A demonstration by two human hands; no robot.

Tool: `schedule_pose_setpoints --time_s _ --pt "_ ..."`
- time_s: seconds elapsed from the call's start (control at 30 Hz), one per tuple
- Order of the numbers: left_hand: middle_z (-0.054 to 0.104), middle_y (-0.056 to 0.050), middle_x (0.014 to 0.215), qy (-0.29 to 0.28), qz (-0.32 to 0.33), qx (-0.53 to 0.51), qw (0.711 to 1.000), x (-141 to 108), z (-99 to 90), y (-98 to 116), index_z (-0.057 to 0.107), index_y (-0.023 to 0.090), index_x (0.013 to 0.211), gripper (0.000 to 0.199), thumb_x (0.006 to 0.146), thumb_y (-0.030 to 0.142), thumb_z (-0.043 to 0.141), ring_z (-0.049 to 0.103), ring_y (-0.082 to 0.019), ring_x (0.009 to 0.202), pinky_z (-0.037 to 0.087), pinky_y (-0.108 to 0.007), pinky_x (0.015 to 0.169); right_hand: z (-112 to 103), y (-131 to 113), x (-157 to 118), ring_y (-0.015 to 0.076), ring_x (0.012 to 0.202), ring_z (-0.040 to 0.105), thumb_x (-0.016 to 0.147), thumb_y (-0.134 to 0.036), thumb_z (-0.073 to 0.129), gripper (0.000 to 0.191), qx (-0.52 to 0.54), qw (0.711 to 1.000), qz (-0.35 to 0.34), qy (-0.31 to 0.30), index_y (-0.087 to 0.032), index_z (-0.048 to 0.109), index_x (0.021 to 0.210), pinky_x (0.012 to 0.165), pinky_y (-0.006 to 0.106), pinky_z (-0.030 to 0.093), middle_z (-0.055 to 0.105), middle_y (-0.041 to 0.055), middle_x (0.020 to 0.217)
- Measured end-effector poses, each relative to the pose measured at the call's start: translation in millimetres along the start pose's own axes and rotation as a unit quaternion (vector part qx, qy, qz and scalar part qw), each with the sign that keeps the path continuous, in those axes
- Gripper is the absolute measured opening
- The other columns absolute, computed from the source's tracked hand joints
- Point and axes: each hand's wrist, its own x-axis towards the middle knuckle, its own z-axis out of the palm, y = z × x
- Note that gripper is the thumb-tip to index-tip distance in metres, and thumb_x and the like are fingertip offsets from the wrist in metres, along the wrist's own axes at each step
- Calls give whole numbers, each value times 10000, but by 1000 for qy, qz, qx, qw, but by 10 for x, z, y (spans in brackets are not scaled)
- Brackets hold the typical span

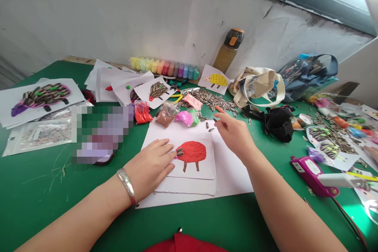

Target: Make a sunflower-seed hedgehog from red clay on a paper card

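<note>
My left hand (156,165), a silver bracelet at its wrist, lies flat with fingers stretched on a white card (203,171). Its fingertips cover the left end of a red clay hedgehog body (193,152) with two brown legs. A couple of sunflower seeds (179,151) sit at that end, beside a bit of pink clay. Above the card's upper right, my right hand (232,130) has its fingers drawn together, with a dark sunflower seed (215,119) at their tips. Two loose seeds lie on the white paper near it.
Behind the hands are a sunflower seed pile (212,99) and bagged clay in red (142,112), brown (165,115) and pink (184,118). Finished hedgehog cards (44,96) lie left. A bottle (228,51), cloth bag (256,86) and purple glue gun (313,175) stand around; another person's hand shows far right.
</note>
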Motion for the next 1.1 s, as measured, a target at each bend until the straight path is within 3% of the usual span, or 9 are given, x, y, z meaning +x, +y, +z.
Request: schedule_pose_setpoints --time_s 0.07,0.23,0.37,0.43,0.53,0.73,0.87,1.1 --pt "659 -133 1098 -13 -3 -4 1000 1 3 16 660 132 1045 238 937 194 458 554 -302 1134 453 -506 1022 5 -149 -122 181 703 655 877 -242 525 188 49 999 -2 -15 -249 685 975 636 274 461 694 -2 761" --pt "642 -132 1136 -38 -9 -9 999 6 14 31 639 131 1110 259 952 208 449 514 -308 1190 424 -523 1044 180 -417 -360 163 871 658 899 -192 478 237 120 984 -71 -114 -242 699 968 773 273 485 724 14 941" --pt "636 -137 1150 -41 -11 -3 999 1 25 24 635 133 1142 269 952 223 469 507 -309 1204 416 -522 1053 271 -432 -405 152 730 641 895 -189 468 263 109 983 -38 -140 -246 651 1075 666 264 479 716 -10 827" --pt "631 -137 1163 -43 -12 -5 999 -4 29 23 631 136 1158 272 949 226 481 501 -308 1217 407 -523 1063 281 -430 -395 142 675 622 895 -197 481 209 107 983 -46 -139 -245 673 962 624 252 462 701 -19 767" --pt "625 -137 1183 -44 -14 -10 999 -9 31 27 626 141 1171 276 949 225 484 493 -308 1233 399 -528 1072 305 -435 -373 140 737 633 888 -168 496 212 110 982 -78 -130 -237 693 849 665 246 466 702 -6 807" --pt "624 -141 1182 -48 -18 -19 998 -2 20 42 627 136 1171 275 951 215 481 491 -312 1239 390 -542 1079 402 -426 -366 147 858 653 882 -142 503 250 110 984 -81 -116 -236 677 1035 760 256 483 718 6 956" --pt "632 -133 1158 -43 -22 -24 999 5 12 52 630 149 1161 260 943 208 502 503 -306 1227 395 -543 1073 426 -429 -363 149 800 631 891 -145 502 202 104 982 -103 -117 -241 676 923 721 261 470 707 -6 878" --pt "634 -131 1137 -43 -22 -21 999 10 17 56 631 143 1145 250 936 207 508 504 -309 1213 411 -527 1057 488 -461 -325 194 865 566 915 -187 523 161 99 984 -130 -70 -221 675 875 780 321 453 655 39 862"
